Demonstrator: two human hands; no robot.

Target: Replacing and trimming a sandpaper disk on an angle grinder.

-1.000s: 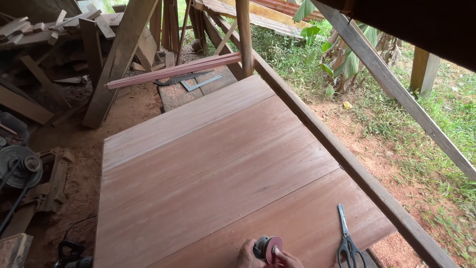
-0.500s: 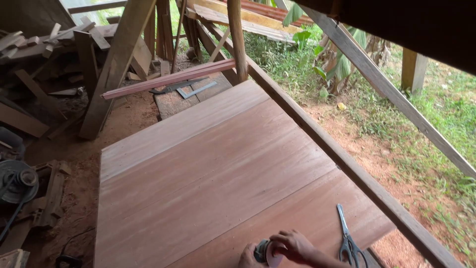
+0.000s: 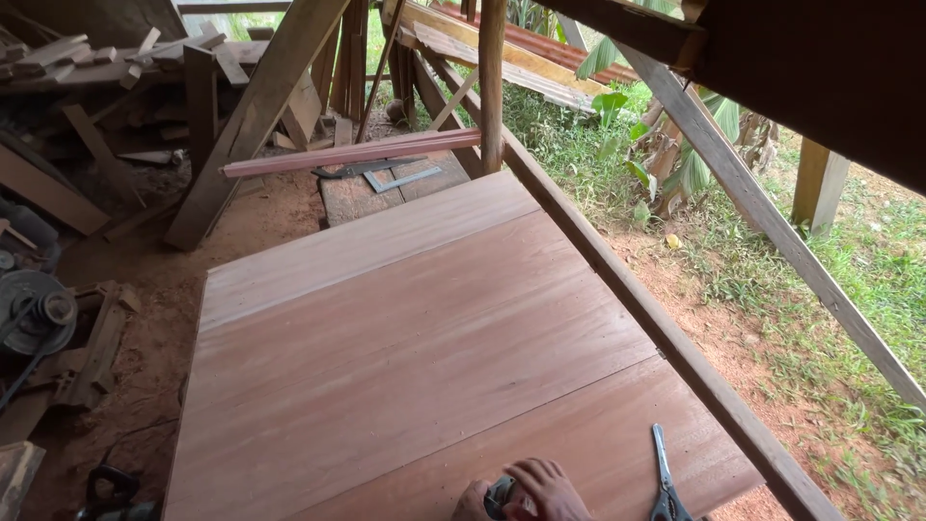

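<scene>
Head view: at the near edge of the wide reddish plank surface [image 3: 415, 347], the right hand [image 3: 548, 490] cups a small round object [image 3: 500, 494]; the left hand [image 3: 471, 502] steadies it. Scissors [image 3: 664, 480] lie just right. Probably best worked held flat against the surface.

The table [image 3: 415, 338] is smooth, matt reddish-brown wood, its planks joined with fine seams. The scissors [image 3: 664, 478] have bright metal blades and dark handles. The beam [image 3: 666, 342] alongside looks rough, weathered wood. Scrap timber [image 3: 106, 68] looks grey and coarse.
</scene>
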